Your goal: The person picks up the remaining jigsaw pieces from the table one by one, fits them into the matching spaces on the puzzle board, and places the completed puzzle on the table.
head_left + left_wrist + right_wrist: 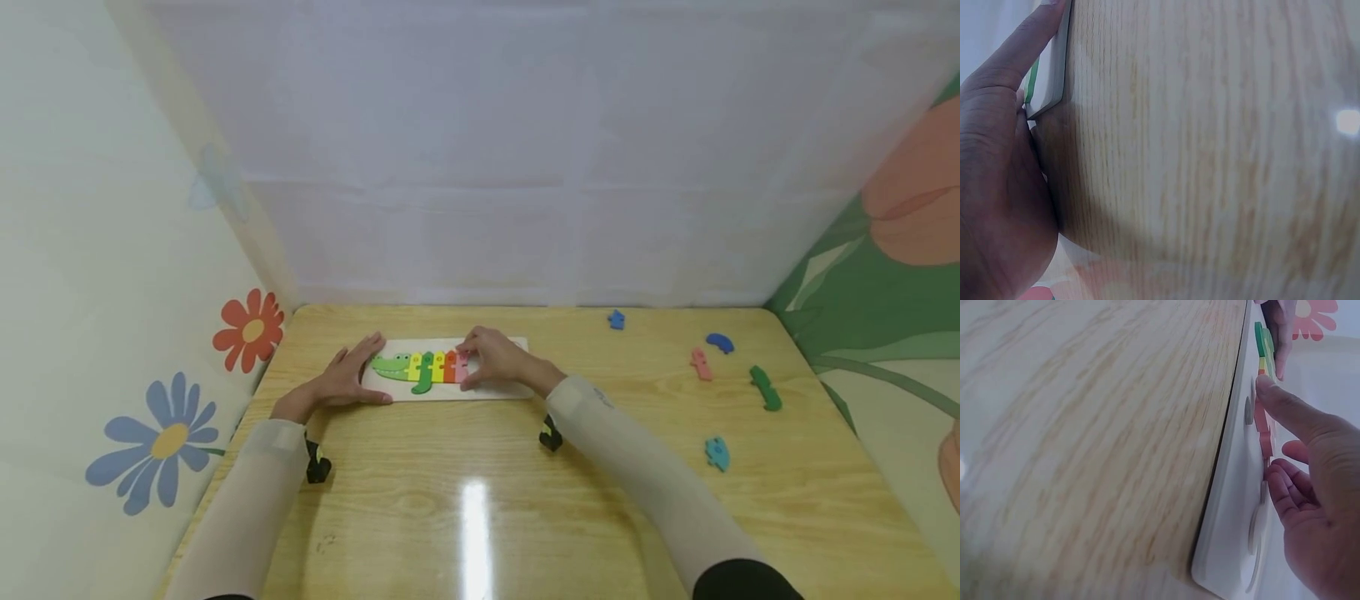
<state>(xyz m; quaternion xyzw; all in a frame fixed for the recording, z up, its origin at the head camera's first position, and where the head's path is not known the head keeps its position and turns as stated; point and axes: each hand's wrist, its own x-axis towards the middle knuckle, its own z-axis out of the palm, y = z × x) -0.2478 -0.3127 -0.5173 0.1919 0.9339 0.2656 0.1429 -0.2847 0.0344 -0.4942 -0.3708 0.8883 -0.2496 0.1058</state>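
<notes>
The left hand (347, 378) was spread around the left end of the white board (405, 344) on the bench (405, 500); the right hand (501, 358) pinched the pink piece (462, 365) beside the red piece (449, 368); tilted pressure could have jammed it, or weak bracing let the board slide.

The surface (405, 517) is wood-grained and glossy, mirroring a streak of light. The board (1229, 506) and puzzle pieces (766, 389) look smooth, like painted wood. The backdrop (450, 125) is creased, cloth or paper; the sleeves (630, 450) look like matt cloth.
</notes>
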